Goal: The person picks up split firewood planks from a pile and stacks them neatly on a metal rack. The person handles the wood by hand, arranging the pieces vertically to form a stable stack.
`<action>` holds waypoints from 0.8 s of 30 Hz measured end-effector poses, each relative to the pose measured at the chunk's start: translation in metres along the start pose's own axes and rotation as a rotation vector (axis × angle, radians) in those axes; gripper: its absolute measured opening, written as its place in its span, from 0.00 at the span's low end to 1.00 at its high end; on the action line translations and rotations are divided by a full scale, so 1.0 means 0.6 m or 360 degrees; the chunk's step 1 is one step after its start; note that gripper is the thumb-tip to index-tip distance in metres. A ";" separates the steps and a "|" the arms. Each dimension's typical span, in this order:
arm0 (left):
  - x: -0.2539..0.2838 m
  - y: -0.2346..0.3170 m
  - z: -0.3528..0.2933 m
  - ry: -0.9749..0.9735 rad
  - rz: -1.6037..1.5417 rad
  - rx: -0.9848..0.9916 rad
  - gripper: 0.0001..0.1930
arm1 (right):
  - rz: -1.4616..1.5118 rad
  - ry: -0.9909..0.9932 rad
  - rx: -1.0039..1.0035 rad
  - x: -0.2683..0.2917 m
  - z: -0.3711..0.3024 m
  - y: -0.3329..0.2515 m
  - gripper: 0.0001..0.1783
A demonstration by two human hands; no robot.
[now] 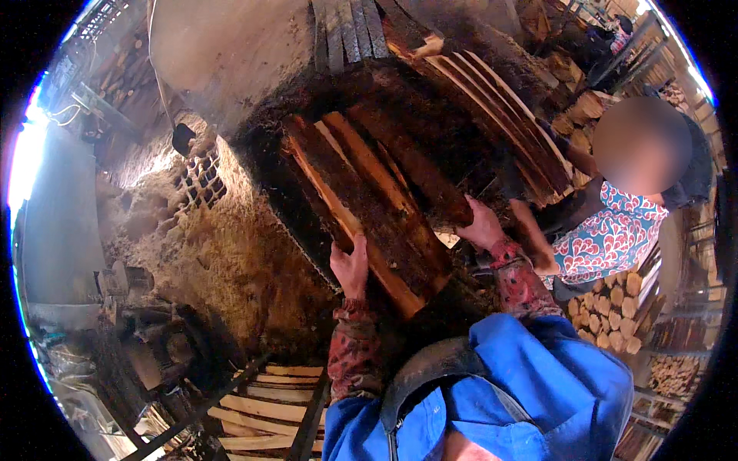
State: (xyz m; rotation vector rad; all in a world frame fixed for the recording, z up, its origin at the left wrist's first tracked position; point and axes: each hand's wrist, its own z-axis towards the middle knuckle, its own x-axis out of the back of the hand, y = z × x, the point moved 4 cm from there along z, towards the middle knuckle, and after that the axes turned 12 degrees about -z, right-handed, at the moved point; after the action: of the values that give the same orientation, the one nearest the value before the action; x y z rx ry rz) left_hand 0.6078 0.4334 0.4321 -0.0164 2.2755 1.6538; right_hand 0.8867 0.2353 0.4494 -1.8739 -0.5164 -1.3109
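Observation:
Several long, dark bark-edged wood slabs (pixel 346 180) lie side by side in front of me, slanting from upper left to lower right, with orange-brown cut faces showing. My left hand (pixel 351 266) is closed on the left edge of the outermost slab, thumb on top and the other fingers partly hidden beneath. On the opposite side, my right hand (pixel 483 224) grips the lower right edge of a bark-covered slab (pixel 423 165). How far its fingers reach underneath is hidden.
A person in a patterned shirt (pixel 607 234) stands close on the right, beside a stack of pale-edged slabs (pixel 500 115). Dark hanging strips (pixel 347 34) are at the far side. Sawdust (pixel 238 269), a motor-like machine (pixel 157 346) and racked boards (pixel 265 407) lie left; cut logs (pixel 611 311) right.

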 end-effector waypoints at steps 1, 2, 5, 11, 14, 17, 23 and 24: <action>0.000 -0.002 0.003 -0.0017 -0.0036 -0.0026 0.17 | 0.0032 0.0027 0.0002 0.017 -0.008 -0.015 0.50; 0.000 -0.002 0.005 0.0000 -0.0027 0.0009 0.17 | 0.0065 0.0056 0.0008 0.033 -0.015 -0.033 0.48; -0.016 0.036 -0.007 0.0062 0.0112 0.0022 0.17 | 0.0474 -0.0032 0.0020 0.066 -0.032 -0.075 0.43; -0.008 0.026 -0.003 0.0016 0.0296 -0.0047 0.18 | 0.0948 -0.0232 0.0130 0.035 -0.040 -0.121 0.40; -0.011 0.023 0.004 -0.0026 0.0096 -0.0115 0.18 | 0.0565 -0.0190 0.0267 0.020 -0.026 -0.168 0.39; -0.019 0.055 0.002 0.0042 0.0308 -0.0042 0.18 | 0.0303 -0.0105 0.0420 0.011 -0.016 -0.204 0.39; -0.013 0.027 0.047 0.0063 -0.0011 0.0083 0.15 | 0.0344 -0.0014 0.0406 -0.012 0.056 -0.181 0.34; -0.019 0.038 0.050 0.0057 0.0058 0.0057 0.15 | 0.0368 -0.0041 0.0386 -0.008 0.079 -0.174 0.32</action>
State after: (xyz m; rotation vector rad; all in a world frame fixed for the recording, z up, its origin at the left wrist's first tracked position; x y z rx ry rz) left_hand 0.6216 0.4665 0.4483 0.0041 2.3449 1.6431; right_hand 0.8405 0.3370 0.4750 -1.6949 -0.4359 -1.0265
